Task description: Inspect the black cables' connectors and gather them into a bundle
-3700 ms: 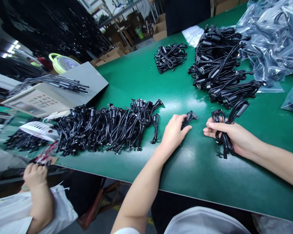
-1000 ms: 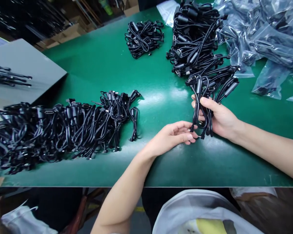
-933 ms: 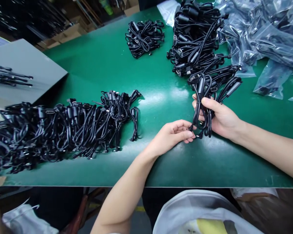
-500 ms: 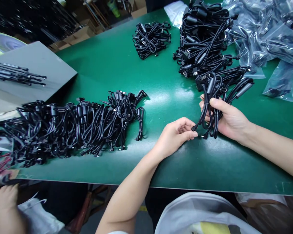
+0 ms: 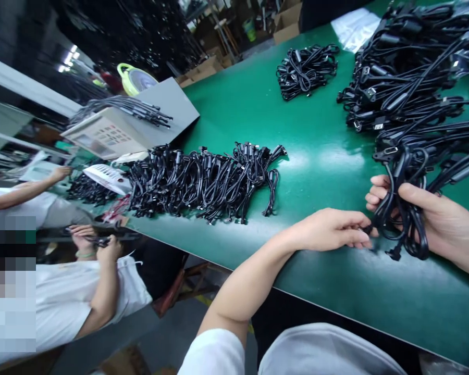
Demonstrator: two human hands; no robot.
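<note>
My right hand [image 5: 437, 219] is closed round coiled black cables [image 5: 402, 195], its thumb across the front of the loops. Their small plugs hang below the fingers. Just left of it, my left hand [image 5: 332, 229] pinches a cable's plug end [image 5: 366, 229] between thumb and fingertips; part of the plug is hidden by the fingers. Behind my right hand lies a large heap of black bundled cables [image 5: 406, 78] with USB plugs showing. A long row of similar cable bundles [image 5: 203, 179] lies on the green table [image 5: 312, 156] to the left.
A smaller cable pile [image 5: 307, 70] and clear plastic bags [image 5: 355, 28] lie at the back. A grey box-shaped machine [image 5: 168, 107] carries more cables on top, with a white fan-shaped thing [image 5: 107, 178] near it. At the left, co-workers sit; one person's hands [image 5: 109, 250] hold something dark.
The view has swung left, bringing the co-workers and the machine's front into sight. My hands keep the same cables, with the left still at the plug end.
</note>
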